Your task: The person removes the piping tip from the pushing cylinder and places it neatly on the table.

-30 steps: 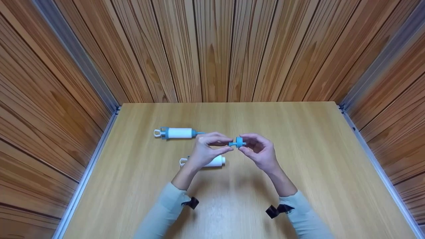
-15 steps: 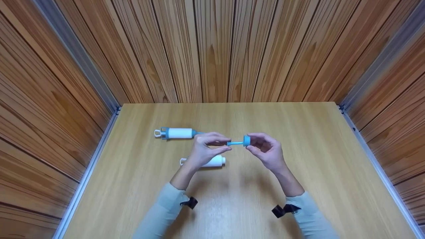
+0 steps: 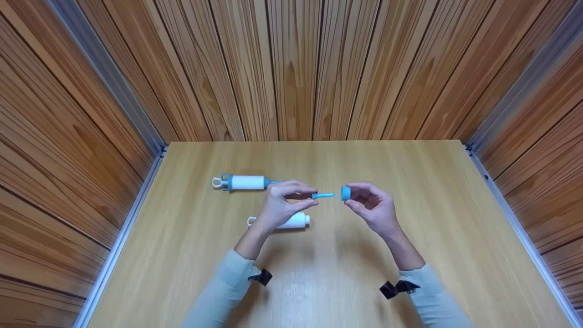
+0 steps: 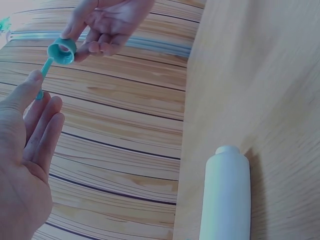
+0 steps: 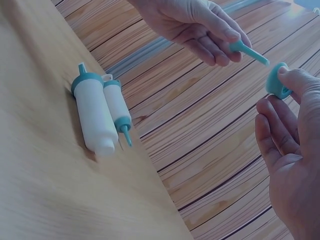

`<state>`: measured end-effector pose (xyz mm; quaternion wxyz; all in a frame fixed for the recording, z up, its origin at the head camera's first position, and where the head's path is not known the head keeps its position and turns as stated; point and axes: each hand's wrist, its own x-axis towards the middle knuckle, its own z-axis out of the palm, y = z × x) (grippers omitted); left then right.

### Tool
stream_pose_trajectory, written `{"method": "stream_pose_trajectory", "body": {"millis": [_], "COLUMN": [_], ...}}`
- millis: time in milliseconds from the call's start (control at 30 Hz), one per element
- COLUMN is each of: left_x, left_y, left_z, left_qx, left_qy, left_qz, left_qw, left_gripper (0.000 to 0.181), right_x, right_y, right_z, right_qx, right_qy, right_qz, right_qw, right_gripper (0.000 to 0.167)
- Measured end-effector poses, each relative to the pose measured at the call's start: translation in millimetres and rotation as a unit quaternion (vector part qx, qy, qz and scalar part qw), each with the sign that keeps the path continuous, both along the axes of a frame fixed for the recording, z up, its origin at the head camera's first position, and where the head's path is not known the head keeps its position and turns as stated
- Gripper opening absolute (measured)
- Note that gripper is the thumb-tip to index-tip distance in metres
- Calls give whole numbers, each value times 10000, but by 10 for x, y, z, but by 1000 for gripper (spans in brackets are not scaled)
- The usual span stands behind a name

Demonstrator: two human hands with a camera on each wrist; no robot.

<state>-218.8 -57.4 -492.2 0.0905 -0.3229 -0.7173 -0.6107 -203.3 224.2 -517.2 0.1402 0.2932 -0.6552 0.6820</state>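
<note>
Evidently, the left hand (image 3: 286, 202) pinches a nozzle (image 3: 324, 195), at two o'clock from the near bottle (image 3: 296, 221), and the right hand (image 3: 375, 209) a cap (image 3: 346, 193), at the nozzle's three o'clock. Both seem light, stiff, slick; best held by nozzle base and cap rim. Half a second ago they met; now they're apart.

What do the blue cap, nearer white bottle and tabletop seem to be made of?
Blue cap: probably plastic, smooth, low-sheen; its colour is even. White bottle: likely plastic, satiny, with soft shading. Tabletop: wood or wood-look laminate, lightly glossy; faint grain and pale glare show.
</note>
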Motion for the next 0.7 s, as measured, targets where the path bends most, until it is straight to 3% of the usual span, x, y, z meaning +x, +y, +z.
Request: {"method": "stream_pose_trajectory", "body": {"millis": [500, 700], "left_x": [-39, -69], "left_y": [152, 243], "left_z": [84, 163], "left_qx": [4, -49], "left_qy": [-208, -93], "left_qz": [-176, -175], "left_qw": [9996, 9998], "left_gripper": [25, 24], "right_x": [56, 61], "right_y": [263, 381], "right_z": [-52, -41], "right_qx": [131, 189], "right_qy": [81, 79], "right_qz": [-67, -215], "right_qw": [9999, 9996], "right_gripper": [36, 35]}}
